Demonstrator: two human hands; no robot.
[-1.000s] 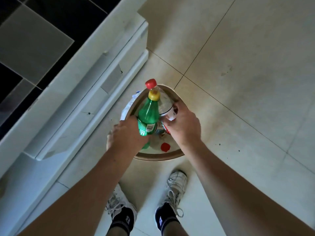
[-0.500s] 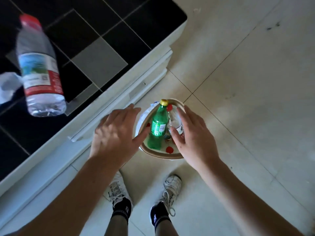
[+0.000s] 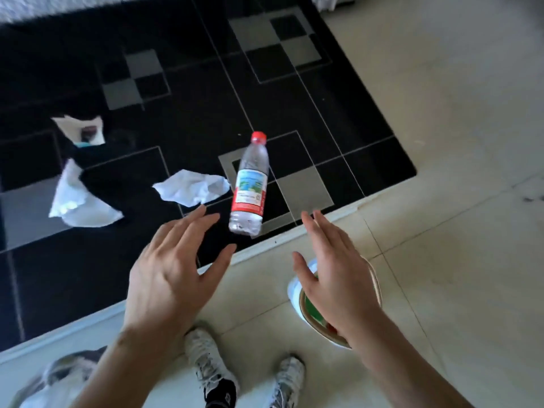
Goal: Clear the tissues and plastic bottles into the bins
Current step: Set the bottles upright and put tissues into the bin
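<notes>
Both hands have lifted away from the bin (image 3: 375,278), left hand (image 3: 170,269) and right hand (image 3: 332,275) wide and empty, probably reaching next for the bottle (image 3: 250,184) standing near the table's (image 3: 338,113) front edge, beside a tissue (image 3: 191,188).

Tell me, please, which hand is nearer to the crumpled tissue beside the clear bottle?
Left. The left hand has its fingertips just below the crumpled tissue; the right hand is farther, beyond the clear bottle.

Both hands spread wide and empty: left hand (image 3: 173,275) over the black surface (image 3: 294,98), right hand (image 3: 335,278) above the bin (image 3: 297,293) on the floor. A clear bottle (image 3: 250,184) stands between them, crumpled tissue (image 3: 191,188) just beside it.
</notes>
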